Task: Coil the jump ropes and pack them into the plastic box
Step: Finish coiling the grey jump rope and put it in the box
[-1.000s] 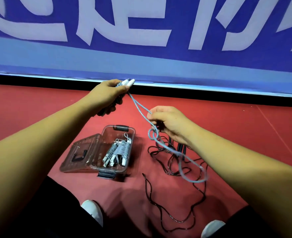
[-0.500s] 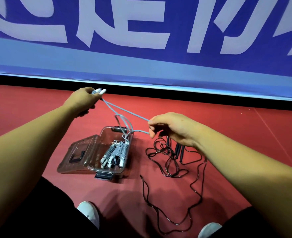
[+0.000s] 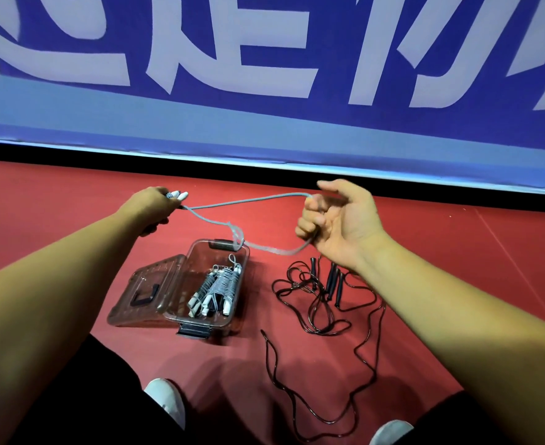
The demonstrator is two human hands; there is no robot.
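The right hand [image 3: 338, 220] has turned palm up and swung out to the side, so the grey rope [image 3: 258, 199] now stretches wide between both hands. The left hand [image 3: 152, 205] grips the two white handles [image 3: 178, 195] tight. The right hand's fingers curl round the far bend of the rope, with the thumb sticking out. A small twist hangs in the low strand, just above the plastic box [image 3: 244, 274]. The box sits open on the red floor [image 3: 72, 194] with wound ropes [image 3: 219, 287] inside. To do this well, I think the twist should be shaken out first. Then the rope can be wound in snug, even loops. The black ropes [image 3: 328, 300] wait beside the box.
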